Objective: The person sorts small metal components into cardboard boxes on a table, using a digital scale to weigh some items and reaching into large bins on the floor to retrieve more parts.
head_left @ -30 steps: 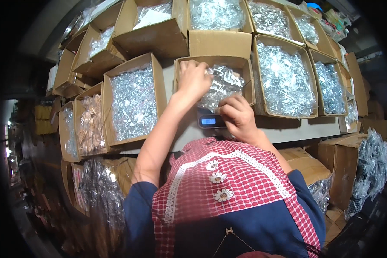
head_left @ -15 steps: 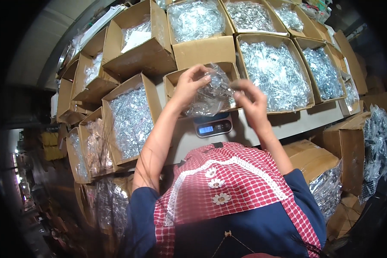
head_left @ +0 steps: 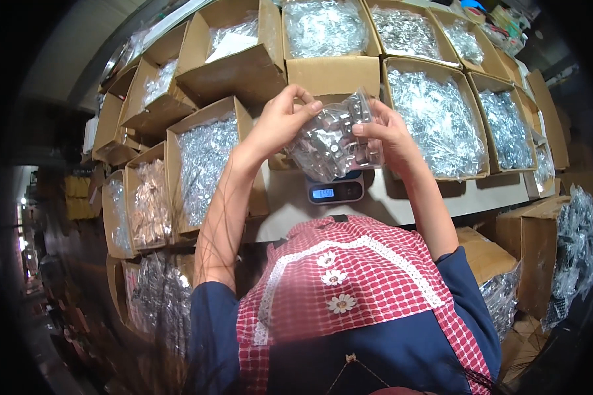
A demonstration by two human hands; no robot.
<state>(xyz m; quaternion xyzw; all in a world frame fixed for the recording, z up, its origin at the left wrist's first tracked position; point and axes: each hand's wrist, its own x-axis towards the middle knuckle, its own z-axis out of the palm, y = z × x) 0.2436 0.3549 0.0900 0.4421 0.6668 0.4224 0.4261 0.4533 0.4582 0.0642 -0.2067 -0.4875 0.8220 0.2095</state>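
Observation:
A clear plastic bag [head_left: 333,141] with several small shiny metal parts inside hangs between my two hands. My left hand [head_left: 285,118] pinches its upper left edge between thumb and fingers. On the other side, my right hand [head_left: 390,131] grips the bag's right edge, thumb in front. Beneath the bag sits a small digital scale [head_left: 336,191] with a lit blue display; the bag hides its upper part. Behind the bag is a cardboard box [head_left: 333,76] with its flap raised, and its inside is mostly covered by the bag and my hands.
Cardboard boxes of bagged shiny parts stand around: one at the right [head_left: 435,122], one at the left [head_left: 207,158], one of copper-toned parts [head_left: 153,197]. More boxes line the back. The pale table [head_left: 428,205] ends just in front of my checked apron [head_left: 349,270].
The bag was bunched over the box; now it is spread and held up facing me, its metal parts plainly visible. My right hand has turned and closed on its edge. The view has shifted slightly.

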